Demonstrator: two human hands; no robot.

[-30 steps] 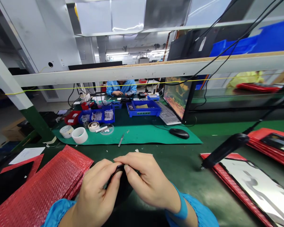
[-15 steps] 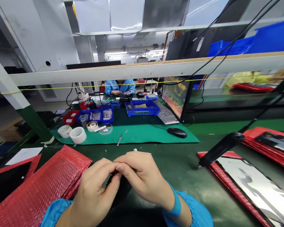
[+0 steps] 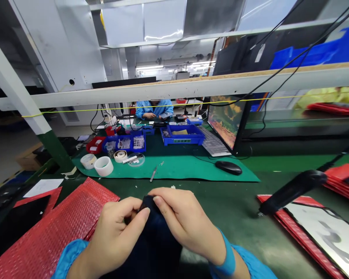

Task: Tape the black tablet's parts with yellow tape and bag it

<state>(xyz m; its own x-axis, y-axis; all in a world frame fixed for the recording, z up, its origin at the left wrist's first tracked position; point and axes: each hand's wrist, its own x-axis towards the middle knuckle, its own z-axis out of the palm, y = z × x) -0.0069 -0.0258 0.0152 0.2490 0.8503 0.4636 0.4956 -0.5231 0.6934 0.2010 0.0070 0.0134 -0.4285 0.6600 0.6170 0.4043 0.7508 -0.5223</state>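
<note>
Over the dark green workbench (image 3: pixel 235 213), your left hand (image 3: pixel 114 234) and right hand (image 3: pixel 189 223) are pinching a dark piece (image 3: pixel 158 240) by its upper edge at lower centre of the frame, thumbs and fingers nearly closed, its handling being unfinished, the remaining part not clear.

Room right of hands (image 3: pixel 189 223) — screwdriver (image 3: pixel 293 192) beyond

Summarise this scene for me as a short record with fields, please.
Left hand: pinching the upper edge of a dark item
Right hand: thumb and fingers on the same edge
Left side: red bubble bags
Right side: black tool, shiny panel on red packaging
Green mat: tweezers, mouse, white roll
Background: person in blue
</note>
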